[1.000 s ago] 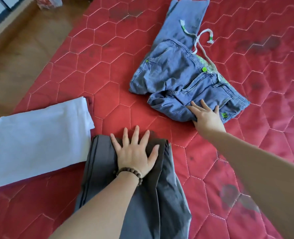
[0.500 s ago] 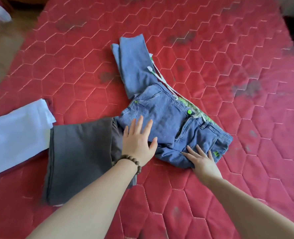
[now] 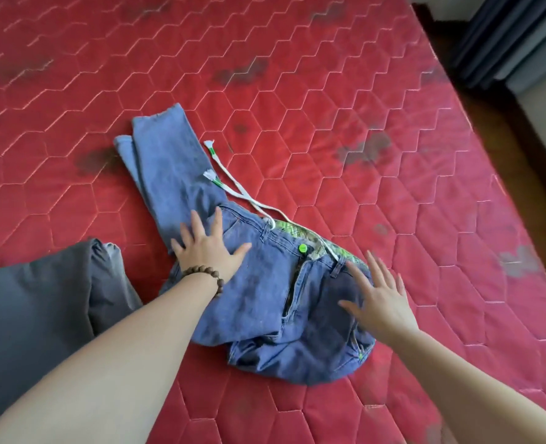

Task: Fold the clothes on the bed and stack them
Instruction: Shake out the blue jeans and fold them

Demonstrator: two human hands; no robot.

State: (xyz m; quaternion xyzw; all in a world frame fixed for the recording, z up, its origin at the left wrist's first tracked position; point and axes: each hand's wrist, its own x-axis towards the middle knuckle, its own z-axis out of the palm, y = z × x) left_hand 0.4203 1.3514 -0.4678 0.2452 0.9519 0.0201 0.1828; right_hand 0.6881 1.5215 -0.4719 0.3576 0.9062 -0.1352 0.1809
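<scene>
A pair of blue jeans (image 3: 259, 299) lies rumpled on the red quilted bed (image 3: 361, 123), legs pointing away to the upper left, a white drawstring (image 3: 233, 184) trailing beside them. My left hand (image 3: 206, 249), with a bead bracelet at the wrist, rests flat with fingers spread on the jeans' left hip. My right hand (image 3: 379, 298) lies flat and open on the right side of the waistband. A folded grey garment (image 3: 41, 302) sits at the left edge of the view, apart from the jeans.
The bed's right edge runs diagonally at the far right, with brown floor (image 3: 527, 155) and a dark curtain (image 3: 502, 36) beyond it. Dark stains mark the red cover in several places.
My left hand left the grey garment and came onto the jeans. My right hand shifted up onto the waistband. The view swung right, so the white folded cloth is out of frame.
</scene>
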